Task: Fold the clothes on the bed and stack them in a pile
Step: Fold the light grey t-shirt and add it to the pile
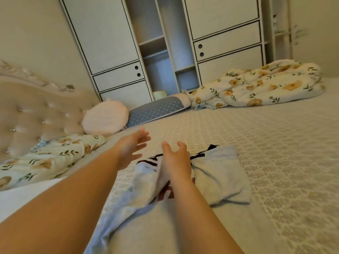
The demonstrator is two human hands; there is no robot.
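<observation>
Two hands reach over the bed (256, 143): left hand (131, 149) and right hand (175, 160), fingers spread, holding nothing, above the light-blue garment (218, 178).

Bare bedspread (275, 143) lies open ahead and right; pillows (105, 119) and quilt (260, 87) line its far edge.

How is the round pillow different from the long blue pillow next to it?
The round pillow is plain pinkish white, while the long blue pillow is grey-blue with small white dots and a white end. The round pillow is puffy and circle-shaped and stands on its edge; the long blue pillow is stretched out and lies flat. The round pillow sits nearer the padded headboard. Both rest at the far side of the bed, touching each other.
</observation>
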